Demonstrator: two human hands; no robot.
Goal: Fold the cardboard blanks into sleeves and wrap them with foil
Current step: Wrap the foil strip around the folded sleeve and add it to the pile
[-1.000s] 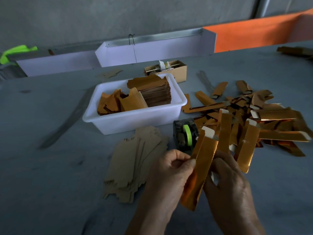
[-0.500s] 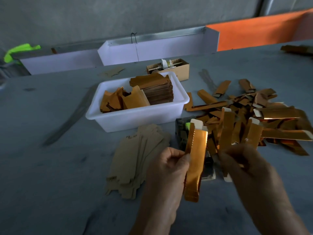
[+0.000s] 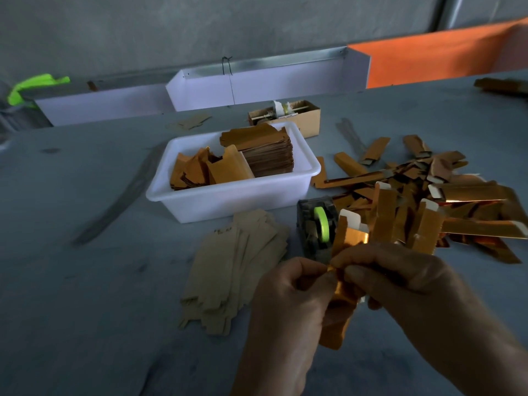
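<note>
Foil-wrapped orange cardboard sleeve (image 3: pixel 340 295), shiny and long, now sits between both hands above the grey surface (image 3: pixel 85 310), whereas half a second ago the left hand (image 3: pixel 288 298) alone held it upright and the right hand (image 3: pixel 400 278) was reaching in from the side. The right hand has come back onto it: its fingers curl over the upper part of the sleeve and its thumb pinches the front face, while the left hand's grip closes on the left edge, thumb and forefinger pinching the foil. The sleeve has dropped lower and tilts, its white inner flap (image 3: pixel 350 220) pointing up and away just in front of the dark tape dispenser with a green roll (image 3: pixel 317 227), its lower end hanging down between the wrists. The foil catches a bright glint just above the right fingers; the lower part looks dull orange and slightly creased. To the left a fanned stack of plain brown cardboard blanks (image 3: pixel 237 270) lies flat on the surface, beside a white plastic tub (image 3: pixel 228 198) holding orange foil pieces and a brown stack. A heap of finished foil-wrapped sleeves (image 3: pixel 445 204) spreads to the right, unchanged.
</note>
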